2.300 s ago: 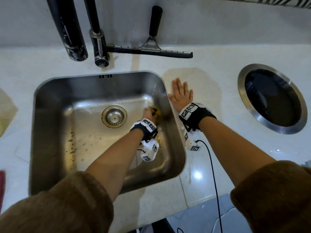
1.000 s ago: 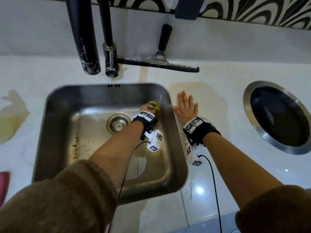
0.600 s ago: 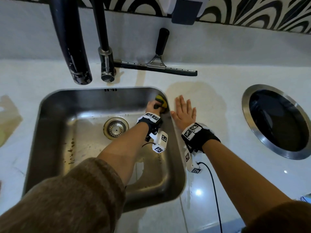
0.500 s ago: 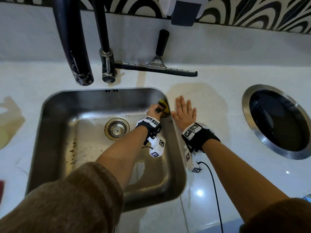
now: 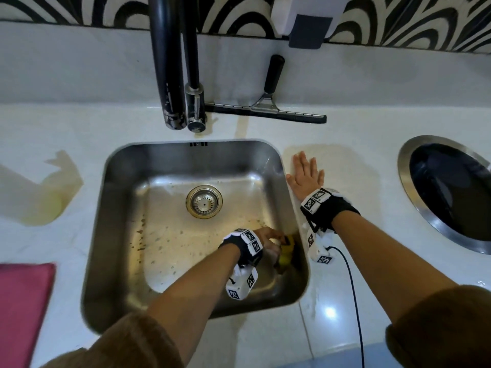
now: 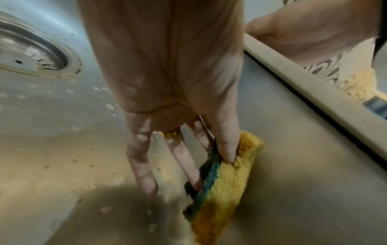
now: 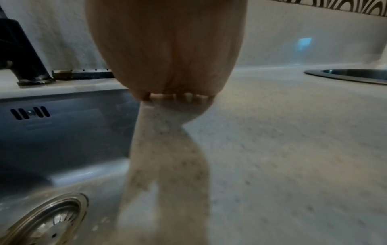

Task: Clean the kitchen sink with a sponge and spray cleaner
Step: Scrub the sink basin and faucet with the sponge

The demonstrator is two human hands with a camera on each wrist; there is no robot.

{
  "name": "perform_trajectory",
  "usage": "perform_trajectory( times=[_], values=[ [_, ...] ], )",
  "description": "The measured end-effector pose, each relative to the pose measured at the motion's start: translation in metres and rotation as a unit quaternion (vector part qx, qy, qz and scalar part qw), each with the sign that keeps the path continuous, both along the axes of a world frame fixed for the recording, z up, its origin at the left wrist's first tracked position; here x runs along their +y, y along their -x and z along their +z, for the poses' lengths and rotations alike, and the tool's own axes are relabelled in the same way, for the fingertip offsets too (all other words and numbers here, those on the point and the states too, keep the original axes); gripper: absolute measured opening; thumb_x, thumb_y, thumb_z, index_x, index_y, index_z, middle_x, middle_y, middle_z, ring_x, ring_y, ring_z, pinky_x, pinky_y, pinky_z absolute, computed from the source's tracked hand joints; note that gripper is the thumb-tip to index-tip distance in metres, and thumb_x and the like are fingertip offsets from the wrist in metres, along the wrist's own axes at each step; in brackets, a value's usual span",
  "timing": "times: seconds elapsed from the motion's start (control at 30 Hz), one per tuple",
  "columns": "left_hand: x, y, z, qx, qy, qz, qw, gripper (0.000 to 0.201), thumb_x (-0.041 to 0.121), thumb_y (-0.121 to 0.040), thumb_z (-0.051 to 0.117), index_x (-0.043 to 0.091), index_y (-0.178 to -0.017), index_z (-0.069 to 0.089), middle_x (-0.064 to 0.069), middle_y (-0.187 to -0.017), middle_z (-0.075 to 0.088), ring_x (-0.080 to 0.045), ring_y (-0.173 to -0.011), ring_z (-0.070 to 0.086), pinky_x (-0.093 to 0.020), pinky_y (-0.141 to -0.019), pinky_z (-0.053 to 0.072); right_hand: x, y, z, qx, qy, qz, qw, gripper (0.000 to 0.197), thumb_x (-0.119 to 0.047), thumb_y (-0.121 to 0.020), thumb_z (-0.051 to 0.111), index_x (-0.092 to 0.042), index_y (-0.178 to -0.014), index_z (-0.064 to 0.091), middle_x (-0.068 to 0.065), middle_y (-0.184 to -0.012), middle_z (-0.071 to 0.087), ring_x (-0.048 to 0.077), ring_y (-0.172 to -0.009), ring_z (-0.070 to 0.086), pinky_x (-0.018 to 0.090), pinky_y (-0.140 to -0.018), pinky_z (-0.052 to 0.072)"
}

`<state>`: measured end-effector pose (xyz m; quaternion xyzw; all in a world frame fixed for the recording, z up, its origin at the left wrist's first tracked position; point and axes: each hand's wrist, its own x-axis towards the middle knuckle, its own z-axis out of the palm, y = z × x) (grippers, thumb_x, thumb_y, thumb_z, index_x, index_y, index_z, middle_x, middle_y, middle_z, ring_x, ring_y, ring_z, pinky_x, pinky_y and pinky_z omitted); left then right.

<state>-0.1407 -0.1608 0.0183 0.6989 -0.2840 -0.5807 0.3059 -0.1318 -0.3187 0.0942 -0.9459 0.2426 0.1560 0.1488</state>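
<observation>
A steel sink [image 5: 117,208] is set into the white counter; brown spots speckle its floor around the drain [image 5: 204,201]. My left hand [image 5: 268,241] grips a yellow sponge with a green scouring side [image 5: 287,251] and holds it against the sink's right wall near the front corner. In the left wrist view the thumb and fingers [image 6: 225,145] pinch the sponge [image 6: 226,190]. My right hand [image 5: 305,173] lies flat on the counter, fingers spread, just right of the sink rim. No spray cleaner is in view.
A black tap [image 5: 170,62] hangs over the sink's back edge. Behind it a squeegee [image 5: 265,110] lies against the wall. A round steel-rimmed hole [image 5: 451,192] opens in the counter at the right. A pink cloth [image 5: 21,309] lies at the front left.
My left hand has drawn the sponge along the sink's right wall, from the back right corner to near the front right corner. The right hand has stayed flat on the counter.
</observation>
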Motion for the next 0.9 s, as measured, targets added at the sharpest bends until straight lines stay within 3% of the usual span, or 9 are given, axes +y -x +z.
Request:
perform_trajectory(
  times=[0.1,0.2,0.27,0.37,0.47,0.6,0.73,0.83,0.9],
  values=[
    [0.016,-0.004,0.005,0.042,-0.004,0.108,0.993,0.039,0.003,-0.093,0.053,0.008,-0.131,0.05,-0.013,-0.112,0.054,-0.022,-0.094,0.051,-0.036,-0.075,0.05,0.007,-0.009,0.007,-0.032,0.0,-0.024,0.999,0.062,-0.02,-0.098,0.038,-0.013,-0.151,0.008,0.004,-0.16,-0.003,0.028,-0.147,-0.005,0.046,-0.119,0.0],
    [0.039,-0.019,0.006,0.152,0.037,0.232,0.96,0.024,0.004,-0.093,0.051,0.026,-0.097,0.061,-0.004,-0.09,0.053,-0.018,-0.068,0.056,-0.029,-0.055,0.052,0.021,-0.015,0.009,-0.172,-0.01,0.018,0.985,0.052,-0.003,-0.086,0.048,-0.003,-0.137,0.041,0.014,-0.149,0.031,0.032,-0.141,0.023,0.041,-0.117,0.018],
    [0.052,-0.033,0.011,0.182,0.047,0.306,0.933,0.025,0.006,-0.094,0.049,0.028,-0.086,0.059,-0.004,-0.085,0.052,-0.014,-0.058,0.058,-0.032,-0.057,0.053,0.039,-0.014,0.007,-0.247,-0.075,0.063,0.964,0.047,-0.002,-0.078,0.043,0.0,-0.124,0.054,0.02,-0.133,0.049,0.036,-0.127,0.043,0.037,-0.11,0.031],
    [0.065,-0.051,0.022,0.172,0.048,0.379,0.908,0.016,0.009,-0.095,0.045,0.02,-0.09,0.055,-0.01,-0.092,0.058,-0.024,-0.079,0.062,-0.042,-0.073,0.057,0.076,-0.012,-0.008,-0.204,-0.223,0.013,0.953,0.04,-0.006,-0.086,0.049,0.001,-0.125,0.053,0.019,-0.125,0.056,0.029,-0.119,0.052,0.031,-0.104,0.036],
    [0.083,-0.067,0.029,0.176,0.042,0.427,0.886,0.023,0.015,-0.098,0.041,0.015,-0.077,0.051,-0.004,-0.071,0.058,-0.016,-0.062,0.058,-0.025,-0.052,0.054,0.104,-0.015,-0.017,-0.087,-0.44,-0.193,0.873,0.048,-0.03,-0.084,0.066,-0.008,-0.125,0.054,0.008,-0.116,0.059,0.022,-0.103,0.057,0.031,-0.098,0.043],
    [0.103,-0.083,0.024,0.143,0.042,0.435,0.888,0.024,0.018,-0.097,0.038,0.017,-0.077,0.051,0.006,-0.051,0.059,-0.006,-0.047,0.054,-0.019,-0.05,0.045,0.118,-0.014,-0.017,0.018,-0.566,-0.17,0.806,0.014,-0.017,-0.087,0.064,-0.017,-0.1,0.065,0.008,-0.095,0.072,0.018,-0.075,0.069,0.036,-0.074,0.059],
    [0.12,-0.098,0.033,0.03,0.075,0.401,0.912,0.024,0.003,-0.095,0.045,0.021,-0.08,0.05,0.0,-0.073,0.051,-0.011,-0.061,0.055,-0.017,-0.053,0.047,0.127,-0.018,-0.019,0.028,-0.611,-0.207,0.764,0.034,-0.007,-0.087,0.062,-0.011,-0.12,0.054,0.01,-0.09,0.065,0.02,-0.064,0.069,0.029,-0.051,0.056],
    [0.139,-0.124,0.047,-0.133,0.066,0.358,0.922,0.025,-0.002,-0.088,0.056,0.021,-0.081,0.053,-0.003,-0.082,0.058,-0.017,-0.073,0.055,-0.024,-0.069,0.048,0.131,-0.032,-0.031,-0.014,-0.544,-0.204,0.814,0.042,-0.006,-0.084,0.065,-0.019,-0.12,0.048,0.01,-0.104,0.063,0.027,-0.079,0.067,0.037,-0.066,0.057],
    [0.156,-0.148,0.059,-0.274,0.042,0.373,0.886,0.019,-0.004,-0.084,0.057,0.014,-0.089,0.06,-0.011,-0.095,0.062,-0.026,-0.091,0.059,-0.037,-0.089,0.05,0.127,-0.038,-0.041,-0.029,-0.499,-0.185,0.846,0.044,-0.007,-0.082,0.067,-0.022,-0.118,0.048,0.009,-0.102,0.062,0.029,-0.081,0.066,0.04,-0.068,0.057]
  ],
)
